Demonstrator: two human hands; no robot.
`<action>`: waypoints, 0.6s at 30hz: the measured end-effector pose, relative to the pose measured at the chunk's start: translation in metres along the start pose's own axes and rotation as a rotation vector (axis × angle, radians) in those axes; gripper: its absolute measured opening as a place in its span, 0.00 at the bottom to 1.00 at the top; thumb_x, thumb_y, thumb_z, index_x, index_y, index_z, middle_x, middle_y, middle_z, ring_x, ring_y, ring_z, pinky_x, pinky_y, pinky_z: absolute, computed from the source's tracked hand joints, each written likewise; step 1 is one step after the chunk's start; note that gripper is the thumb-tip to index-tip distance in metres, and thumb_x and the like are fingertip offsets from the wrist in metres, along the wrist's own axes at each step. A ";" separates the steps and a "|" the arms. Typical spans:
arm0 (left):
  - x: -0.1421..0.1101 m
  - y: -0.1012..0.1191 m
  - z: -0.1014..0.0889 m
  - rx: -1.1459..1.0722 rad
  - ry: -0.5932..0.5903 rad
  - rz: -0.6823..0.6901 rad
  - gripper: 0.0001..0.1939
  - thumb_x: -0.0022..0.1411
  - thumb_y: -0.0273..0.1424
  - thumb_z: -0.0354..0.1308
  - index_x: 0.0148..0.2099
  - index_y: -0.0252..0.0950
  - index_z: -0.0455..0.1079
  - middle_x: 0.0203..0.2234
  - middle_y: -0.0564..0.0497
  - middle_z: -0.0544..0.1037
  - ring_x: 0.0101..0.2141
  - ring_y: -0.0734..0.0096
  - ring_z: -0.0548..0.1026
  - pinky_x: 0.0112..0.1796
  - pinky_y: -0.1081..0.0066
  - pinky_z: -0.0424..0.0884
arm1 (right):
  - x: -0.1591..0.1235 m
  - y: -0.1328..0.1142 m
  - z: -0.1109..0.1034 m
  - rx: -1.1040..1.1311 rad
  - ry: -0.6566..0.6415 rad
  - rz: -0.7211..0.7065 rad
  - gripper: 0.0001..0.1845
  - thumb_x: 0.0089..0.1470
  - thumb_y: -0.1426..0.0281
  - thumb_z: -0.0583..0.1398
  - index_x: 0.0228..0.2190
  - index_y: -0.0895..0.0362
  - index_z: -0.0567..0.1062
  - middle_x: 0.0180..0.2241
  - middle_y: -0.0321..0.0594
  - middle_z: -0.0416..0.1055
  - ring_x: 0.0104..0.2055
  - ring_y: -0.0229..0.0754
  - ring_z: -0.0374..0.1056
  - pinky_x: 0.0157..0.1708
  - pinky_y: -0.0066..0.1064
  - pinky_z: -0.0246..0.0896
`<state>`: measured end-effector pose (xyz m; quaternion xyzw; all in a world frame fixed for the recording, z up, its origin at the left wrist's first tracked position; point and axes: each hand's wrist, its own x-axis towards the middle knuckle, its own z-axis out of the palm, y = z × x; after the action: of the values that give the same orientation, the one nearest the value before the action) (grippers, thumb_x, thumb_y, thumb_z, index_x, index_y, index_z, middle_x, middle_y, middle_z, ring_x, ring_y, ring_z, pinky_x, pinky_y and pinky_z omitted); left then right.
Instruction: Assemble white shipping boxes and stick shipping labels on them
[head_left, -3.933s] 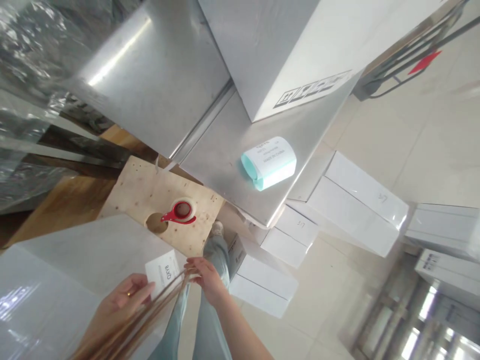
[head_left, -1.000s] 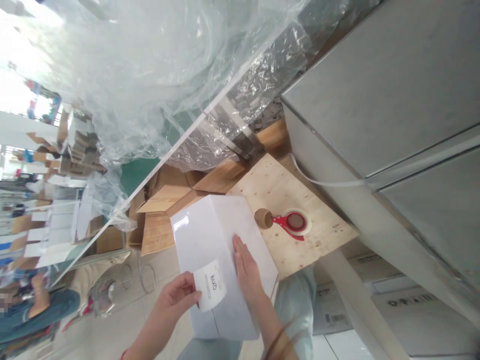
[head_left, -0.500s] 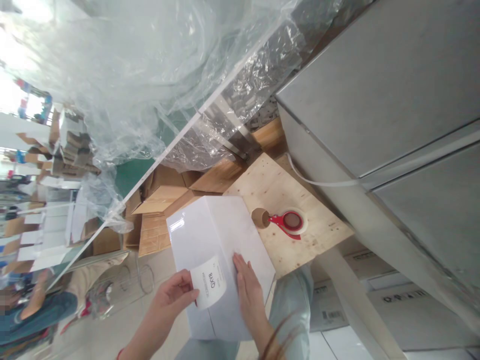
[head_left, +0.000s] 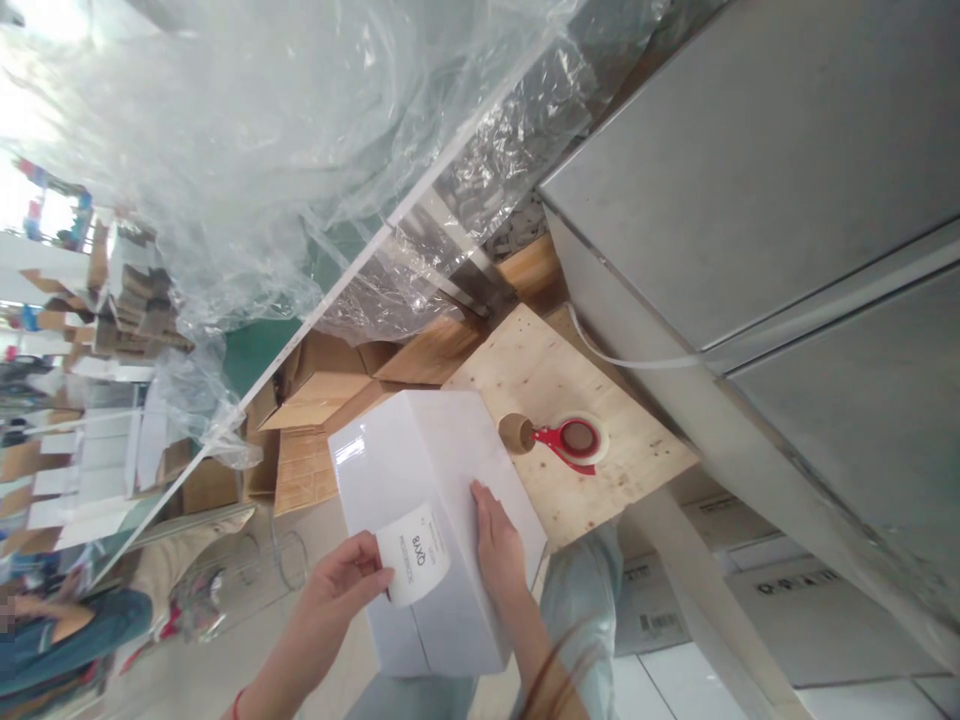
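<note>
A glossy white box (head_left: pixel 390 450) rests over my lap, tilted in view. My left hand (head_left: pixel 349 580) pinches the near edge of a white printed label (head_left: pixel 412 555), whose far part lies against the box's face close to a fold edge. Fingers together and stretched out, my right hand (head_left: pixel 499 545) lies flat on the adjoining side of the box and steadies it. Beyond the box, a wooden board (head_left: pixel 615 470) carries red-handled scissors (head_left: pixel 566 440) and a brown cardboard tube core (head_left: pixel 516 433), with a roll of tape (head_left: pixel 602 440) under the scissors' handle.
Clear plastic sheeting (head_left: pixel 247 150) covers the table at upper left. Open brown cartons (head_left: pixel 319 400) stand below its edge. Large grey boxes (head_left: pixel 750 180) are stacked at right, with a loose white strap (head_left: pixel 630 362) hanging there. Another person (head_left: pixel 90 630) sits at far left.
The label sits slightly flatter against the box, still pinched by my left hand. My right hand has slid a little up along the box's side. The view has shifted slightly.
</note>
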<state>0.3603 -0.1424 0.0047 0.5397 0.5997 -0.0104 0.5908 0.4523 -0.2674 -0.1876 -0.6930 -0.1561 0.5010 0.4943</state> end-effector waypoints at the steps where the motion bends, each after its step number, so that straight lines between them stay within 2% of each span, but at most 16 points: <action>1: 0.001 0.001 0.000 -0.002 0.002 -0.002 0.17 0.50 0.45 0.70 0.29 0.37 0.74 0.23 0.54 0.75 0.29 0.70 0.72 0.33 0.73 0.68 | 0.012 0.003 -0.002 0.007 0.001 0.025 0.33 0.66 0.54 0.41 0.60 0.57 0.68 0.64 0.45 0.64 0.68 0.49 0.56 0.71 0.54 0.44; 3: 0.000 0.003 0.000 -0.002 0.011 0.001 0.17 0.49 0.45 0.70 0.29 0.36 0.74 0.24 0.53 0.76 0.29 0.70 0.72 0.33 0.73 0.68 | 0.027 0.003 -0.002 0.022 0.004 0.051 0.36 0.66 0.52 0.41 0.61 0.63 0.66 0.64 0.51 0.62 0.68 0.53 0.56 0.70 0.56 0.45; 5: -0.002 0.005 -0.001 0.002 0.028 -0.002 0.17 0.49 0.44 0.70 0.30 0.36 0.74 0.24 0.53 0.76 0.29 0.70 0.72 0.33 0.73 0.68 | 0.025 -0.008 0.003 0.038 -0.002 0.039 0.36 0.66 0.52 0.42 0.62 0.63 0.65 0.65 0.52 0.60 0.68 0.52 0.55 0.70 0.56 0.45; 8: -0.006 0.010 -0.002 0.003 0.051 -0.015 0.16 0.49 0.42 0.71 0.29 0.36 0.74 0.23 0.53 0.76 0.28 0.70 0.72 0.32 0.73 0.68 | -0.006 -0.036 0.014 0.103 -0.059 -0.106 0.30 0.67 0.55 0.45 0.64 0.52 0.60 0.68 0.39 0.54 0.71 0.45 0.49 0.72 0.50 0.42; 10: -0.007 0.013 -0.002 -0.002 0.062 -0.007 0.16 0.48 0.42 0.71 0.28 0.36 0.74 0.23 0.53 0.76 0.27 0.71 0.71 0.31 0.73 0.68 | -0.020 -0.045 0.016 0.157 -0.107 -0.203 0.27 0.68 0.57 0.45 0.65 0.46 0.58 0.69 0.33 0.51 0.72 0.43 0.45 0.73 0.49 0.39; 12: -0.007 0.015 -0.001 -0.009 0.069 0.000 0.16 0.46 0.42 0.72 0.28 0.36 0.74 0.22 0.53 0.76 0.27 0.70 0.71 0.31 0.73 0.68 | -0.014 -0.035 0.011 0.187 -0.127 -0.170 0.28 0.68 0.55 0.45 0.66 0.45 0.55 0.70 0.32 0.50 0.72 0.43 0.44 0.73 0.50 0.37; 14: -0.007 0.016 -0.002 -0.009 0.072 -0.010 0.16 0.47 0.42 0.72 0.28 0.36 0.74 0.22 0.53 0.76 0.27 0.70 0.71 0.31 0.73 0.68 | 0.010 -0.009 0.003 0.176 -0.109 -0.054 0.34 0.66 0.50 0.46 0.67 0.49 0.54 0.70 0.37 0.50 0.72 0.44 0.45 0.72 0.51 0.36; 16: -0.008 0.015 -0.004 -0.005 0.076 -0.016 0.15 0.48 0.41 0.71 0.28 0.36 0.73 0.22 0.53 0.76 0.28 0.70 0.71 0.32 0.73 0.68 | 0.036 0.018 -0.004 0.158 -0.093 0.009 0.41 0.63 0.44 0.46 0.66 0.56 0.55 0.70 0.44 0.50 0.72 0.47 0.44 0.72 0.52 0.35; 18: -0.008 0.012 -0.006 -0.003 0.083 -0.009 0.15 0.49 0.41 0.71 0.28 0.36 0.73 0.23 0.54 0.75 0.28 0.70 0.72 0.33 0.73 0.68 | 0.048 0.033 -0.006 0.148 -0.078 0.045 0.45 0.61 0.41 0.45 0.66 0.61 0.56 0.70 0.49 0.49 0.73 0.50 0.43 0.72 0.54 0.32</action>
<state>0.3617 -0.1387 0.0199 0.5362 0.6260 0.0101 0.5661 0.4693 -0.2519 -0.2412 -0.6378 -0.1222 0.5487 0.5264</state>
